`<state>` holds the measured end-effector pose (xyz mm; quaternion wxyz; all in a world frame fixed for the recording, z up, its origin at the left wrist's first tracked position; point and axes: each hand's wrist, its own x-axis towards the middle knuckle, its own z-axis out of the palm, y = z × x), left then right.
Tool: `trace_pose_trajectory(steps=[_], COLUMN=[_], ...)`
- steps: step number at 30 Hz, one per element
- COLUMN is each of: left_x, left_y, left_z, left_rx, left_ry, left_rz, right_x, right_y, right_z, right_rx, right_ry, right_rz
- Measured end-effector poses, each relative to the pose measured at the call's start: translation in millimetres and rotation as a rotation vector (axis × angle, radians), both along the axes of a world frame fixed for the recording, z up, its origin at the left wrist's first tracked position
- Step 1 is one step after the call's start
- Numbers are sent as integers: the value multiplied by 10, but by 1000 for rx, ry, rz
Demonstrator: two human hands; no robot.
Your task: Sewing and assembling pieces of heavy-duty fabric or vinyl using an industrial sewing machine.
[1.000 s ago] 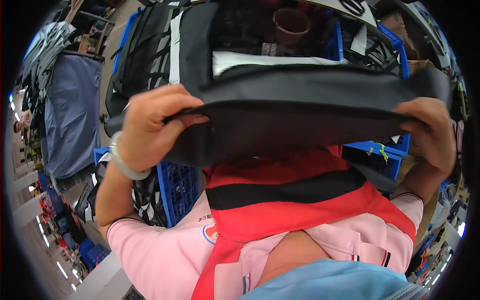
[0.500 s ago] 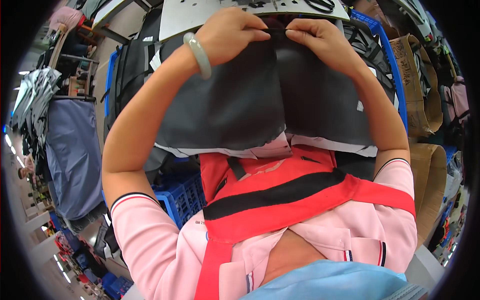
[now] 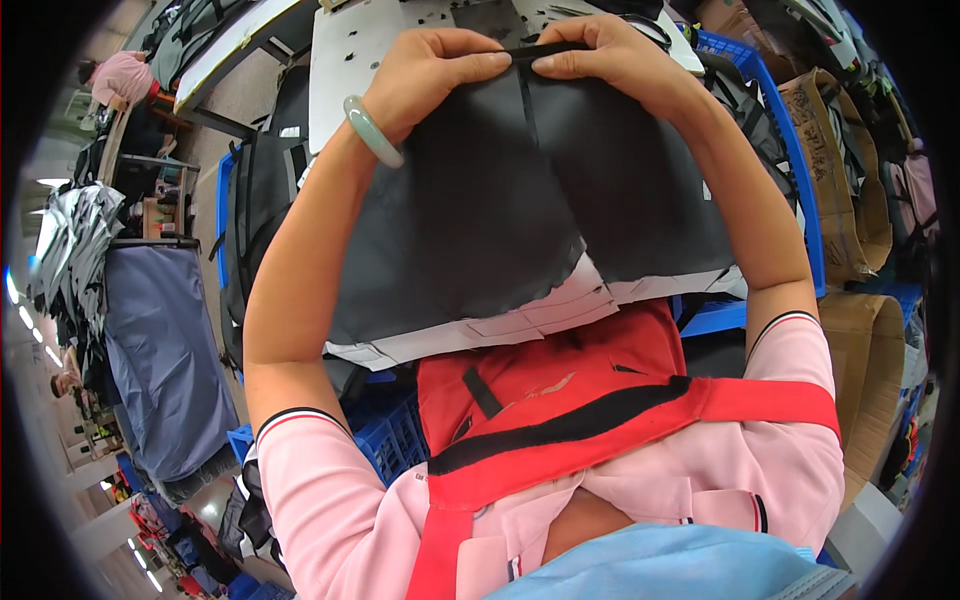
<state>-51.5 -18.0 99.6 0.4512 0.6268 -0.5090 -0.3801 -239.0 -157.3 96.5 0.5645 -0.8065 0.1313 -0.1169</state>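
A large dark grey fabric piece point(image 3: 470, 220) with a pale underside hangs in front of me, one panel on either side of a central seam. My left hand point(image 3: 425, 80), a pale green bangle on its wrist, pinches the top edge left of the seam. Just right of the seam, my right hand point(image 3: 620, 65) pinches the same edge, thumb below and fingers folded above. Between the two hands a narrow black strip point(image 3: 545, 50) runs along that edge; whether it is separate or a folded hem I cannot tell.
Beyond my hands is a white worktable point(image 3: 340, 50) with black scraps and a pair of scissors point(image 3: 650, 32). Blue plastic crates point(image 3: 395, 435) stand around me, some with dark fabric pieces. Cardboard boxes point(image 3: 830, 170) are on the right; a grey-blue cloth point(image 3: 160, 350) hangs on the left.
Both hands have shifted left and closer together, still pinching the fabric's top edge. The black strip between them and more of the tabletop now show.
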Motion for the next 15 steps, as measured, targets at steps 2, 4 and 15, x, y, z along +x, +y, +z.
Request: trace_pose_trajectory(steps=[2,4,15], left_x=[92,189,614], left_y=[-132,-270,-845], left_z=[-9,-42,-279], left_rx=[0,16,41], left_ry=[-28,27,78], left_rz=[23,96,157], right_x=[111,259,726], right_y=[-119,-262,-778], right_z=[-6,-13,-238], right_rx=[24,100,227], right_ry=[39,48,-12], right_rz=[1,-17,-96])
